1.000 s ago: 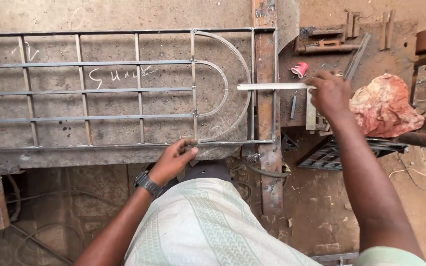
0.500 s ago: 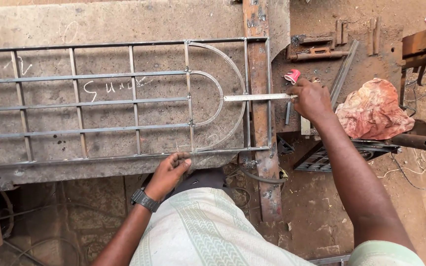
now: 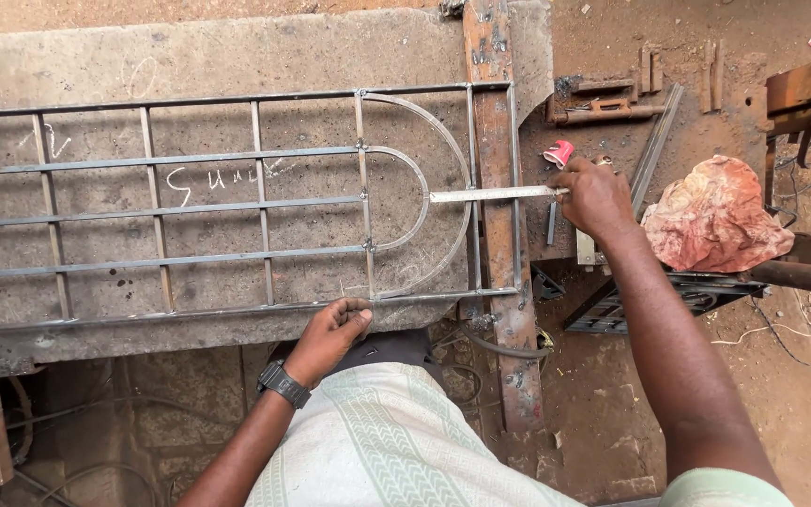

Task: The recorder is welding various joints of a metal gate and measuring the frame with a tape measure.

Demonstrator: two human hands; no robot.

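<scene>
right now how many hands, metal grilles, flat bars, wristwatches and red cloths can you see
hands: 2, left hand resting on the grille's near rail, right hand gripping the flat bar
metal grille: 1
flat bar: 1
wristwatch: 1
red cloth: 1
total: 6

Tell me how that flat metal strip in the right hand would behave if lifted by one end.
The flat metal strip looks thin and long, so it would probably flex slightly yet stay mostly stiff. Being flat, it is unlikely to roll. The right hand holds only its end, so it seems fairly light.
</scene>
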